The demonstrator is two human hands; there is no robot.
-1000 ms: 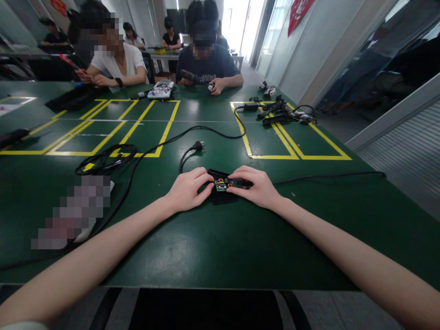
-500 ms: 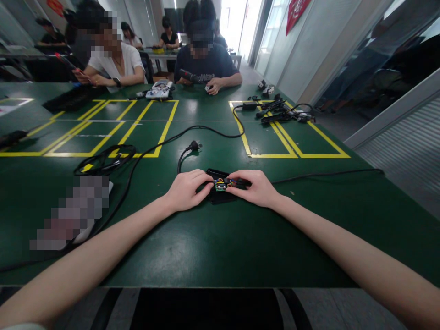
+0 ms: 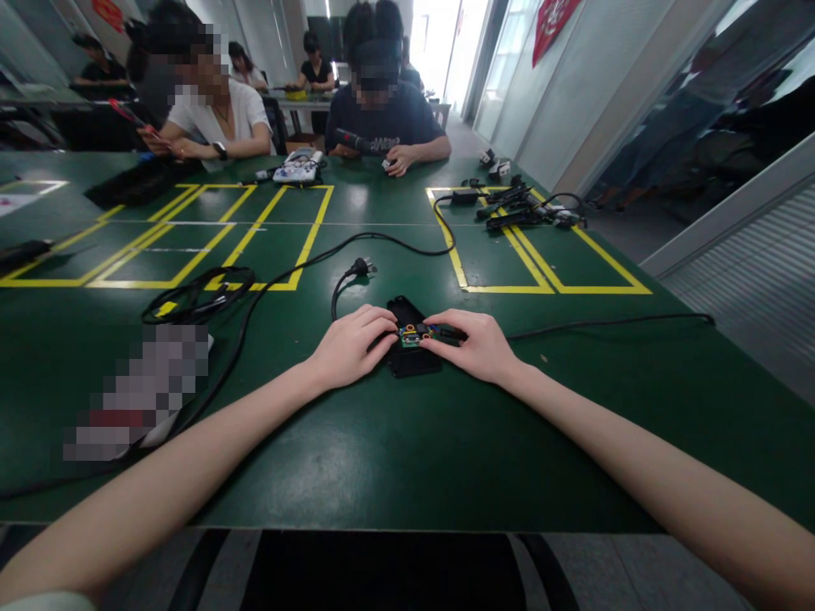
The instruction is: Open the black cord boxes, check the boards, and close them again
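Green table (image 3: 356,458), seen from my head camera, fills most of the field; strips of yellow tape (image 3: 313,238) mark out frames on its far half. At the far edge sit two co-workers: a person in a white top (image 3: 222,114), left, and a person in a dark shirt (image 3: 385,119), nearer the middle. A pixelated slab (image 3: 143,395) lies beside my left forearm. A long black cable (image 3: 356,238) snakes across the middle, and a heap of black parts (image 3: 522,208) covers tape at the far right. My left hand (image 3: 350,346) and right hand (image 3: 476,346) face each other at centre. Behind the slab rests a coil of black cable (image 3: 196,297). Between my hands I see two black shell pieces: the rear piece (image 3: 402,307), tilted away, and the front piece (image 3: 415,367), lying nearer me. A black plug (image 3: 362,267) lies just beyond my left hand. Smallest of the main parts is the green circuit board (image 3: 411,339), located between the shell pieces; my left fingers pinch its left end and my right fingers its right end. On it are two orange rings (image 3: 426,337), with blue wire (image 3: 435,328) by my right fingertips.
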